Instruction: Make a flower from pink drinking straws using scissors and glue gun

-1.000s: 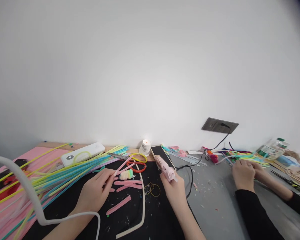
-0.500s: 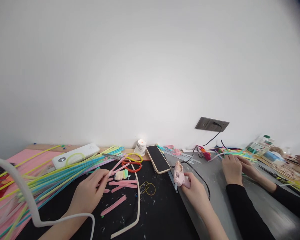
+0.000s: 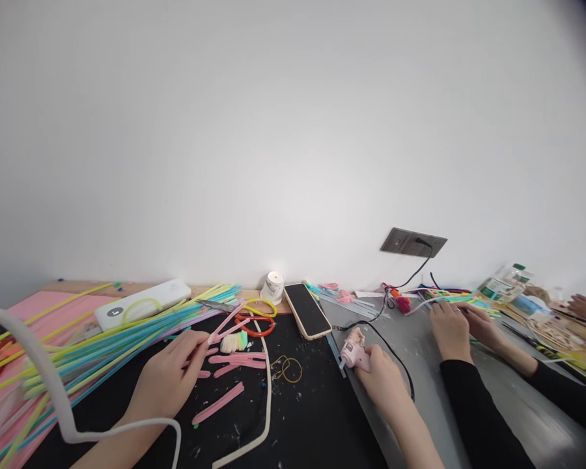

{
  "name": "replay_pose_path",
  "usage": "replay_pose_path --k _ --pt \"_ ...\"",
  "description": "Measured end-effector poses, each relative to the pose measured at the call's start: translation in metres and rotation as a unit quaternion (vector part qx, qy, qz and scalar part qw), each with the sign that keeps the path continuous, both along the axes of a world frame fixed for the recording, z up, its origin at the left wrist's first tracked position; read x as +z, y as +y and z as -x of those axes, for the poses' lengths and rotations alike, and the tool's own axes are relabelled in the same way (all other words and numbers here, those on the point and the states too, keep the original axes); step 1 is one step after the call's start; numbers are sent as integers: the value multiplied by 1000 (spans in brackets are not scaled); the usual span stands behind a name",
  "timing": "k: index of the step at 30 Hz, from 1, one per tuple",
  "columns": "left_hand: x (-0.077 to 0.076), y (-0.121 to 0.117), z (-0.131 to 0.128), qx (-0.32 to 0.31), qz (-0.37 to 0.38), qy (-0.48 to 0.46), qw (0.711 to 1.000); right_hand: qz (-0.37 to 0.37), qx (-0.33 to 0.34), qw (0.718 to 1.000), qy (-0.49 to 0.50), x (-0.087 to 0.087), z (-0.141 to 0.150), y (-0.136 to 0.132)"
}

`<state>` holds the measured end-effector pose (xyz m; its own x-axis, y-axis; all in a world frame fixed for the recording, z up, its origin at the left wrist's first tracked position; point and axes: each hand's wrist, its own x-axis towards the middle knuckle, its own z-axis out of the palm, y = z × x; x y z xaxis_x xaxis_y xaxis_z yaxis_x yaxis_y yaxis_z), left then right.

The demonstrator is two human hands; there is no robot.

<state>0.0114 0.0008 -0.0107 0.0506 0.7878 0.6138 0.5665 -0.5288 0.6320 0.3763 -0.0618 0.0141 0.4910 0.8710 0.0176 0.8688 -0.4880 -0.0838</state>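
My left hand [image 3: 168,378] rests on the black mat [image 3: 303,417], its fingertips pinched on the end of a bent pink straw piece [image 3: 227,326]. Next to it lie a small pastel folded bundle [image 3: 235,341] and several cut pink strips [image 3: 219,402]. My right hand [image 3: 383,379] is wrapped round a pink glue gun [image 3: 354,347] that sits on the grey table just off the mat's right edge, with its black cord [image 3: 395,355] trailing back to the wall socket [image 3: 413,242].
A long bundle of coloured straws [image 3: 107,339], a white power bank [image 3: 141,303], scissors [image 3: 215,305], a lit candle [image 3: 273,286] and a phone [image 3: 308,310] lie behind. A white cable [image 3: 53,391] crosses the left foreground. Another person's hands [image 3: 456,329] in black sleeves work at right.
My right hand carried the glue gun from above the mat, near the phone, rightward and down onto the grey table. My left hand stayed pinched on the pink piece.
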Motion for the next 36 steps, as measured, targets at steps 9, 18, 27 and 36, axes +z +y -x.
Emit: replay_pose_path --k 9,18,27,36 --pt "-1 -1 -1 -23 -1 -13 1000 -7 -14 998 -59 3 3 3" --pt "-2 1 0 -62 -80 95 990 -259 362 892 83 41 104 15" --pt "2 -1 -1 -80 -115 141 980 -346 497 794 48 8 174 43" --pt "11 -2 -6 -102 -116 130 979 -352 486 796 82 -6 171 41"
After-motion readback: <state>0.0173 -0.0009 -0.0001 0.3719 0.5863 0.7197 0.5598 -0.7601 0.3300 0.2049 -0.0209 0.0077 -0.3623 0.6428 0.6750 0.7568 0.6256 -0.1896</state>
